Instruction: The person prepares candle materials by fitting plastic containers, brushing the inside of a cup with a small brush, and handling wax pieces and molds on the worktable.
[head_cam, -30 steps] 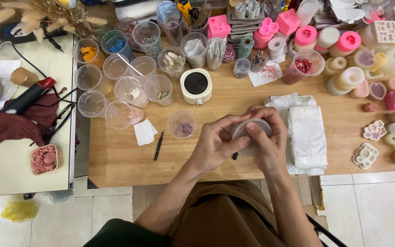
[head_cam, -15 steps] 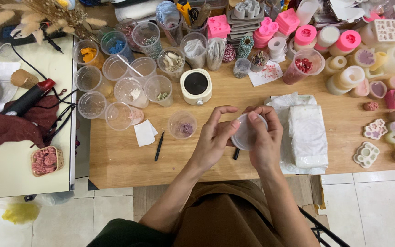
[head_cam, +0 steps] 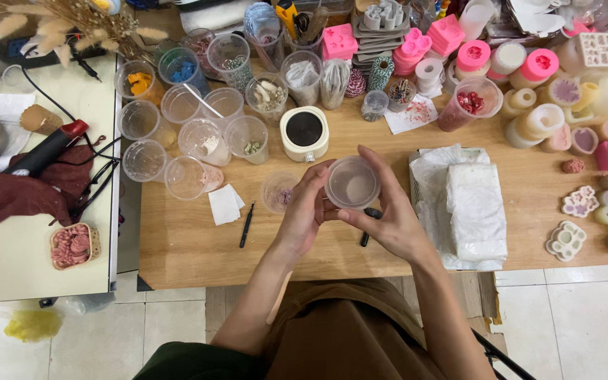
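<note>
I am holding a small round clear cup (head_cam: 352, 183) with both my hands, just above the middle of the frame. My left hand (head_cam: 304, 211) comes up from the bottom and bends in at the wrist. Its fingers curl around the left side of the cup and press on it. My right hand (head_cam: 388, 218) comes up from the lower right. Its fingers wrap the right side and the bottom of the cup, and one finger reaches up past the rim at the top. Both hands are closed on the cup, and the cup's open mouth faces up at me. It looks pale and a bit pink inside.

My two arms make a pointy shape, wide at the bottom of the frame and close together at the cup. My hands are held up over the wooden table (head_cam: 177, 246).

Under my right hand lies a little black stick (head_cam: 367, 225), partly hidden. To the left of my left hand stands another small clear cup (head_cam: 278, 191) with tiny pink bits in it. Left of that are a white paper scrap (head_cam: 225, 204) and a thin black tool (head_cam: 246, 226). Just above my hands sits a cream round pot with a black top (head_cam: 304, 132). To the right lies a white folded cloth (head_cam: 474, 207).
</note>
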